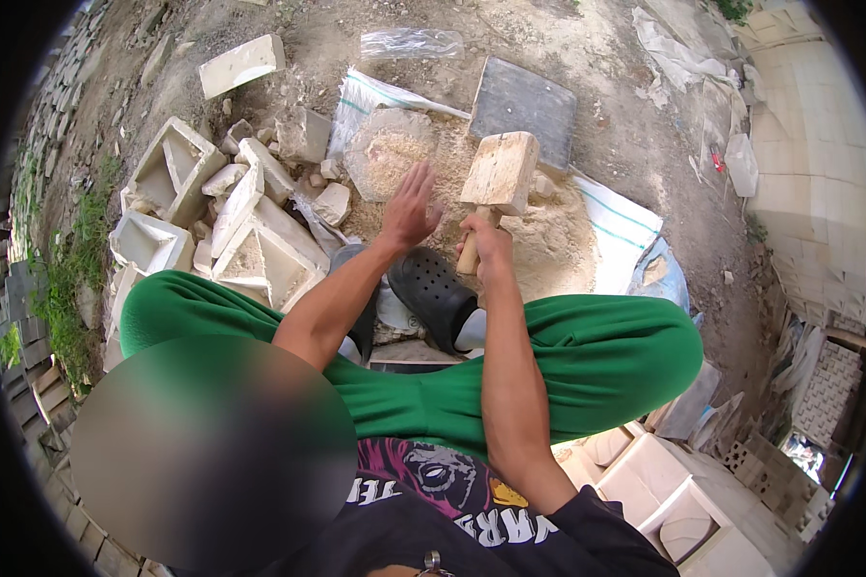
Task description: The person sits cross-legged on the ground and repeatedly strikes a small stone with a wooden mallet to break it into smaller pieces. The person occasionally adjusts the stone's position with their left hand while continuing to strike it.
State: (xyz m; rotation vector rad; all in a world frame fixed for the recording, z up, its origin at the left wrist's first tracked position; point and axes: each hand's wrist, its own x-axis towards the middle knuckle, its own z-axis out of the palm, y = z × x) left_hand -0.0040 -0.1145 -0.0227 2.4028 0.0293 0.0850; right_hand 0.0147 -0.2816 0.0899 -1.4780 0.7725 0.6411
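Note:
My right hand grips the handle of a wooden mallet, whose block-shaped, worn head points away from me. My left hand is held out with its fingers stretched, holding nothing. Just beyond its fingertips lies a rough stone slab strewn with pale crumbs and dust. Under the mallet spreads a heap of sandy rubble powder, lying on a white woven sack with green stripes. A flat dark grey slab sits behind the mallet head and is partly hidden by it.
Broken pale moulded blocks and chunks pile up at the left. A loose block and clear plastic wrap lie farther off. My dark clogs stand close before the dust. Cast pieces are stacked at the lower right.

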